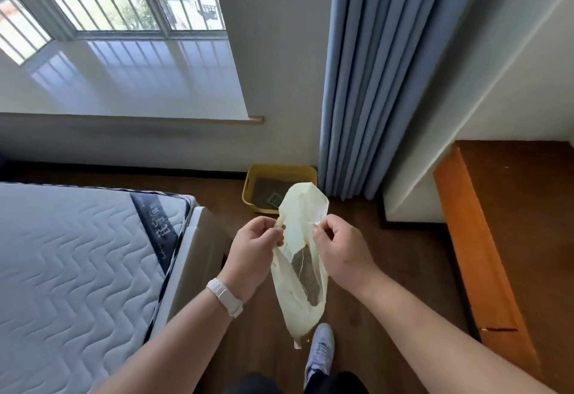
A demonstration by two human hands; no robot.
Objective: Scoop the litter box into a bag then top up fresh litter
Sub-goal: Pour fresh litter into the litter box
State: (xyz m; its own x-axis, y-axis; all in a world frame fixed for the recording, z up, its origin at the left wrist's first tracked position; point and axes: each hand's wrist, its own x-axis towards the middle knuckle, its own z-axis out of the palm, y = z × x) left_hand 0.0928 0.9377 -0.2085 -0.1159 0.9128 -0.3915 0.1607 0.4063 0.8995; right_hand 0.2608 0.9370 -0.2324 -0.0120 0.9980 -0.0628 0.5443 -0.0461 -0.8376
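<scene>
A cream plastic bag hangs in front of me, with grey litter showing through a clear window low on it. My left hand pinches the bag's left edge near its mouth. Opposite it, my right hand pinches the right edge, and the two hold the bag up between them. On the wooden floor beyond stands a yellow litter box with grey litter and a pale scoop lying inside. The bag hides the box's right front part.
A white quilted mattress on a bed frame fills the left. Blue curtains hang right of the box. An orange wooden step runs along the right. My grey shoe is on the floor below the bag.
</scene>
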